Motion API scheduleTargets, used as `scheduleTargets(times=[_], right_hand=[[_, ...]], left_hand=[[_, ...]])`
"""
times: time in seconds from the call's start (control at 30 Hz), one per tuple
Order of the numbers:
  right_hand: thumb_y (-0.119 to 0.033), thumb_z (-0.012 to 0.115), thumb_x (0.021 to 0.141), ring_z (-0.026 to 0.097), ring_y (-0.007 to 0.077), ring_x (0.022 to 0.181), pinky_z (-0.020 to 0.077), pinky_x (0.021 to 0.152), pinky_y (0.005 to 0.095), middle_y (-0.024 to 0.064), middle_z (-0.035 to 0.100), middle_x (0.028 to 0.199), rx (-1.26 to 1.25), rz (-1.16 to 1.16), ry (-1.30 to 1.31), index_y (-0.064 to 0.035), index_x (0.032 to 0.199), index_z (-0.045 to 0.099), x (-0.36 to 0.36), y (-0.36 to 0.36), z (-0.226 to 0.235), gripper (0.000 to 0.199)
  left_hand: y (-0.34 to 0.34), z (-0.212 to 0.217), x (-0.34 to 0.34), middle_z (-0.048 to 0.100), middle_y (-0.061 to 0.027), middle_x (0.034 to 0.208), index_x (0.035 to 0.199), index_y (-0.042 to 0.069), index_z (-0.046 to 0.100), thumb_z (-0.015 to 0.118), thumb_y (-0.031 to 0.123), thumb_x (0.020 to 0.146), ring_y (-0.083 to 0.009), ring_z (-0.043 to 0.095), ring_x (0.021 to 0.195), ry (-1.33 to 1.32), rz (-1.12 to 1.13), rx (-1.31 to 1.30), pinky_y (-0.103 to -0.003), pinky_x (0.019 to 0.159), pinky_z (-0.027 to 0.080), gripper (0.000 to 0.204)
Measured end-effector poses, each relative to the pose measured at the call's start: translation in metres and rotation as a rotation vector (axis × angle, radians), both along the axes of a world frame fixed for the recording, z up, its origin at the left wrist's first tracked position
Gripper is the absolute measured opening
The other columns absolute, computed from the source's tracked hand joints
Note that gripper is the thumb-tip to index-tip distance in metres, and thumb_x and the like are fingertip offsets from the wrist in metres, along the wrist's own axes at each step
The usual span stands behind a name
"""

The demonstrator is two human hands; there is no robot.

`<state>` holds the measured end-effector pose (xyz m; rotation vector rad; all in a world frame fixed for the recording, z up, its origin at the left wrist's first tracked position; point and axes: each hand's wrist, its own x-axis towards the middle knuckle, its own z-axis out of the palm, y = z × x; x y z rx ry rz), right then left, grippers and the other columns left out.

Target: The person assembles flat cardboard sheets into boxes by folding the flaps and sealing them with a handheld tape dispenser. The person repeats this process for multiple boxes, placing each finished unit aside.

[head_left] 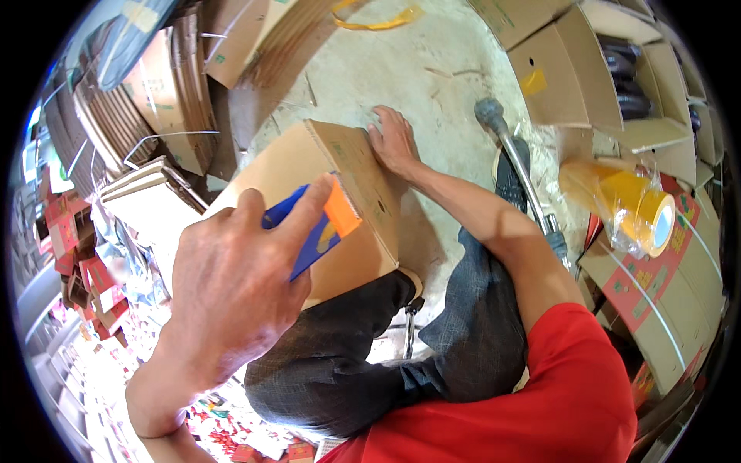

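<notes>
A closed brown cardboard box (340,282) stands on the floor in front of my knees, tilted in the view. My left hand (239,270) is above its near left part, closed around a blue and orange tape dispenser (340,208) with a toothed edge. The dispenser lies over the box's upper edge; whether it touches the cardboard I cannot tell. At the box's far right side, my right hand (397,143) rests with its palm near the cardboard and its fingers spread.
Stacks of flattened cartons (166,104) stand at the left. On the right are an open carton (559,73) with dark bottles and wrapped rolls of yellow tape (617,201). A metal stand leg (525,170) crosses the floor beside my foot. A yellow strip (378,21) lies at the far side.
</notes>
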<state>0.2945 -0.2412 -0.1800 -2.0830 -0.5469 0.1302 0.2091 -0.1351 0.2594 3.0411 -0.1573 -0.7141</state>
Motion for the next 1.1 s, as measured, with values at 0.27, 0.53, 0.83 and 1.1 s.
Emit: scheduleTargets(times=[0.27, 0.53, 0.83, 1.1], right_hand=[[-0.044, 0.035, 0.111, 0.043, 0.0272, 0.144, 0.0301, 0.12, 0.0432, 0.0145, 0.045, 0.156, 0.924, 0.32, 0.521, -0.0005, 0.145, 0.046, 0.001, 0.027, 0.183, 0.056], [-0.028, 0.038, 0.111, 0.04, 0.0313, 0.146, 0.0296, 0.121, 0.0393, 0.024, 0.046, 0.152, -0.189, 0.163, -0.002, 0.0023, 0.152, 0.04, 0.013, -0.002, 0.097, 0.051], [-0.04, 0.042, 0.111, 0.047, 0.0238, 0.136, 0.0395, 0.111, 0.0373, 0.0168, 0.048, 0.15, 0.093, 0.493, 0.681, 0.0015, 0.158, 0.032, -0.04, -0.086, 0.244, 0.063], [-0.032, 0.035, 0.113, 0.05, 0.031, 0.137, 0.036, 0.116, 0.0364, 0.0249, 0.053, 0.147, 0.089, 0.546, 0.254, 0.0035, 0.153, 0.04, -0.068, -0.092, 0.217, 0.054]], left_hand=[[0.009, -0.007, -0.015, 0.062, -0.017, 0.076, 0.13, 0.006, 0.066, 0.073, 0.009, 0.076, -0.0316, 0.068, 0.064, -0.07, 0.017, -0.073, -0.04, 0.057, 0.052, 0.055], [0.014, -0.017, -0.023, 0.068, -0.0129, 0.073, 0.107, 0.005, 0.071, 0.072, 0.012, 0.079, -0.0272, 0.071, 0.072, -0.234, -0.04, -0.13, -0.038, 0.063, 0.053, 0.028], [0.014, -0.01, -0.038, 0.074, -0.0126, 0.081, 0.078, 0.01, 0.078, 0.072, 0.023, 0.08, -0.029, 0.074, 0.08, -0.399, -0.086, -0.204, -0.04, 0.068, 0.057, 0.014], [0.019, -0.016, -0.016, 0.077, -0.0145, 0.093, 0.089, 0.011, 0.08, 0.075, 0.019, 0.074, -0.0331, 0.076, 0.091, -0.149, -0.191, -0.013, -0.044, 0.075, 0.06, 0.018]])
